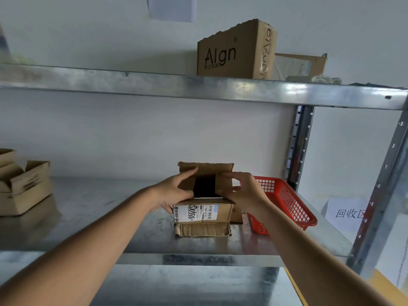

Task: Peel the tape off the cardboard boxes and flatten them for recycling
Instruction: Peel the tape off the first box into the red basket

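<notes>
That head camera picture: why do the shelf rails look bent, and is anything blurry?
Head view: the wide-angle lens bows the upper shelf rail; the lower shelf's front edge is smeared; glare patches shine beside the red basket; the small box stays fairly sharp.

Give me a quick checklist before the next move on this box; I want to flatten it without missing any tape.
1. Both hands on the box: ok. Left hand and right hand each hold a side flap at the top.
2. Top open: ok. Dark inside shows between the flaps; the far flap stands up.
3. Near flap folded down onto the shelf: ok.
4. Tape all off: cannot tell. A label is on the front; seams are not clear.
5. Room to press flat: not ok on the right, where the red basket sits close.
6. Box empty: cannot tell, inside is dark.
</notes>
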The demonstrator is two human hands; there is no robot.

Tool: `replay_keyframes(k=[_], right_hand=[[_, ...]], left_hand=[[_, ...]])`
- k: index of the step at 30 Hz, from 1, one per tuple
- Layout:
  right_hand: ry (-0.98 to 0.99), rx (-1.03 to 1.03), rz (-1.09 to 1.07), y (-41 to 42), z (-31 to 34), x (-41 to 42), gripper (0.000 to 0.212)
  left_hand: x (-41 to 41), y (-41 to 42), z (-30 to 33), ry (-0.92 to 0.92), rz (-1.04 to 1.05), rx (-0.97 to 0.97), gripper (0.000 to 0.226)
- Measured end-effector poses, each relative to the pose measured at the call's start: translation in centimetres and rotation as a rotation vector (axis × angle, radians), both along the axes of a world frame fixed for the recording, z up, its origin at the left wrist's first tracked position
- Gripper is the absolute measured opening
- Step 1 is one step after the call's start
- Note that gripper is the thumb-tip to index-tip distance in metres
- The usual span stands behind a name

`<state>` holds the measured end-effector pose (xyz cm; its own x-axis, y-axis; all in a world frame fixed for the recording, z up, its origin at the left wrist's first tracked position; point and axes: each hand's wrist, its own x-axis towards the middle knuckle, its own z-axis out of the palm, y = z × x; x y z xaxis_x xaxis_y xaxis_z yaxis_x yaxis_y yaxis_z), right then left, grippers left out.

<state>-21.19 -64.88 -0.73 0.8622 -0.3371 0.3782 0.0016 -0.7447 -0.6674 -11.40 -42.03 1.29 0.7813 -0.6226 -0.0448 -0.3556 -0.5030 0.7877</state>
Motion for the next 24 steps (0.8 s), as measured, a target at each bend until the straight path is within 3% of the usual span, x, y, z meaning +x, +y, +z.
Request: replay_keyframes(k=[2,7,10,13,17,22,24], right_hand=[[0.016,-0.046,-0.026,0.5,0.4,0.1,0.079],[-0.014,-0.133,-0.086,3.0,2.0,-0.2,0.085],[-0.005,-0.191,-0.116,4.2,2.6,-0.1,0.083],[-0.03,-0.149,-0.082,4.7,3.0,-0.1,0.073],[-0.112,0.03,-0.041,5.0,3.0,0.2,0.041],[-0.276,0.122,-0.133,4.9,2.5,0.3,0.033],[-0.32,0.212,-0.192,4.6,2.6,0.6,0.035]], left_hand=[[0.4,0.3,-0.4,-0.031,-0.004,-0.036,0.074],[1.2,0.3,-0.7,-0.402,0.13,-0.016,0.052],[1.3,0.5,-1.0,-0.421,0.128,-0.022,0.046],[1.4,1.1,-1.3,-0.319,0.159,-0.175,0.029],[1.2,1.8,-0.9,-0.118,0.229,-0.375,0.02],[1.1,3.3,-1.1,0.138,0.141,-0.581,0.03],[1.9,4.1,-2.0,0.175,0.031,-0.583,0.047]])
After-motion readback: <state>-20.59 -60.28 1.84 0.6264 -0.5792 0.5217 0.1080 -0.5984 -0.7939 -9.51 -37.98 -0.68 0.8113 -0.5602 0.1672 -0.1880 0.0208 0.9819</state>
